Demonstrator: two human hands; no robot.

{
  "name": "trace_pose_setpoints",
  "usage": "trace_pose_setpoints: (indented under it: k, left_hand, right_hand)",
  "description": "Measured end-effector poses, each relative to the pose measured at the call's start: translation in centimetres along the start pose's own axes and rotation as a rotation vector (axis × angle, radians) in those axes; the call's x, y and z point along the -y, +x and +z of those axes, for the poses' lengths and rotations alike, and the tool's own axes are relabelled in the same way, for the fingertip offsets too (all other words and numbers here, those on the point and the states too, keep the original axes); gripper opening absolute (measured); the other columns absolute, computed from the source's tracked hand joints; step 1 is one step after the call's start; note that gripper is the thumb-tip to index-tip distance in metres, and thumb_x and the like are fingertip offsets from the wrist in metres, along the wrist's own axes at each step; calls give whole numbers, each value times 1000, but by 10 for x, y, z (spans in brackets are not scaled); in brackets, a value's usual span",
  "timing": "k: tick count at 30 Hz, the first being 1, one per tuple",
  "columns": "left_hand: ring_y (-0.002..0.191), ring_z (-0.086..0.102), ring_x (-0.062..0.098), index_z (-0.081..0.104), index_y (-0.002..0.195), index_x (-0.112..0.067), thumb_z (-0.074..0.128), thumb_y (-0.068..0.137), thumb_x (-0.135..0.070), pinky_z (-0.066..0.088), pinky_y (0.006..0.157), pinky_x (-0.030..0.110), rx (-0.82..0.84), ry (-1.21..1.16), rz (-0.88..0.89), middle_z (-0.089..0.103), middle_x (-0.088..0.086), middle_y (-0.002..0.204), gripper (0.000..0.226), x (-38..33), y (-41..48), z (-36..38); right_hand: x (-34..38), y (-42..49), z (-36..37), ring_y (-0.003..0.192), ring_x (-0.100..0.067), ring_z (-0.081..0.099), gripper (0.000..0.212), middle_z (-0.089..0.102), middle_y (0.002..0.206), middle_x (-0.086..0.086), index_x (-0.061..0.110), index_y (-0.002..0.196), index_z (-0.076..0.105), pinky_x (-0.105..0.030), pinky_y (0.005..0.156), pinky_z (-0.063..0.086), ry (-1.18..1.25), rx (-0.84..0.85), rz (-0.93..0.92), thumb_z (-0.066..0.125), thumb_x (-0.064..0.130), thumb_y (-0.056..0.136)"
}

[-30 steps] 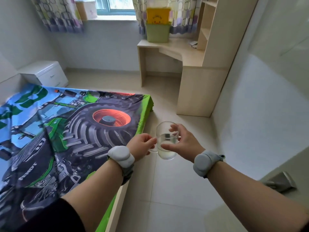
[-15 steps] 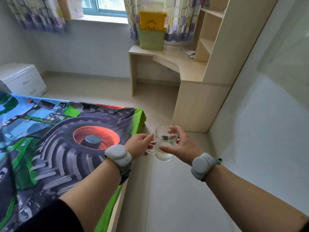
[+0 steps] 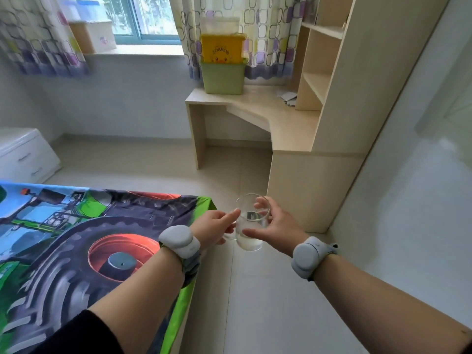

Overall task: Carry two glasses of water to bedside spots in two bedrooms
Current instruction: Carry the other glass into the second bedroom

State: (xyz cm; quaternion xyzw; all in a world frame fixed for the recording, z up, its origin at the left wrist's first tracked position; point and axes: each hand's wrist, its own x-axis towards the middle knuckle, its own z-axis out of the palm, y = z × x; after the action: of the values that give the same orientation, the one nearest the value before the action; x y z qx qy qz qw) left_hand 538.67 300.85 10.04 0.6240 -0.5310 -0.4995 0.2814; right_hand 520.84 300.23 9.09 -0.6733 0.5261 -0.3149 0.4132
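Note:
A clear glass mug [image 3: 251, 223], partly filled with water, is held upright in front of me over the tiled floor, just past the bed's foot corner. My left hand [image 3: 213, 229] grips its handle side, thumb lying toward the rim. My right hand [image 3: 274, 227] wraps around the far side of the mug, fingers curled on the rim and body. Both wrists wear grey bands. Only this one glass is in view.
The bed [image 3: 76, 241] with a tractor-print cover fills the lower left. A white bedside cabinet [image 3: 25, 154] stands at far left. A wooden corner desk [image 3: 258, 108] with shelves carries a green bin [image 3: 223, 75] under the window. A white wall runs along the right.
I have moved forward along the bed toward the desk and window; the view has swung, with the cabinet sliding to the left edge. Both hands keep the same hold on the mug.

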Motion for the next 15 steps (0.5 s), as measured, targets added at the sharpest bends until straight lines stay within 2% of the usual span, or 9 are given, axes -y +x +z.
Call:
trace_pose_setpoints:
  k: [2,5,8,11,15]
  left_hand:
    - [100,64,29,65,102,-5,50,85,-51,54,89,45,-11,-23,-27,69,14,102,52,-13,29,3]
    - [100,64,26,64,106,-6,51,83,-53,53,90,47,-46,-86,-57,69,11,105,53,-30,73,4]
    - [99,65,25,65,106,-8,52,83,-53,53,89,47,-104,-105,-77,69,11,106,52,-40,115,-2]
    - [102,64,26,65,105,-9,54,82,-52,52,91,48,-110,-139,-92,69,11,108,50,-43,151,-12]
    - [102,64,23,67,101,-13,55,81,-53,52,85,41,-133,-163,-104,69,8,107,46,-43,221,-34]
  right_hand:
    - [-5,31,-19,92,0,55,76,54,120,4,18,129,42,2,73,39,-6,38,-13,84,23,65]
    - [-12,83,-42,94,-4,55,76,54,120,4,17,129,42,5,70,36,-48,86,-38,84,25,66]
    - [-17,131,-51,93,-3,56,77,54,118,5,16,129,43,4,70,36,-57,99,-56,84,25,65]
    - [-25,167,-50,98,-6,57,79,55,120,3,17,130,42,-4,77,38,-48,100,-57,84,28,64]
    - [-36,240,-44,92,7,56,77,55,118,3,19,127,43,1,74,40,-35,111,-56,85,27,63]
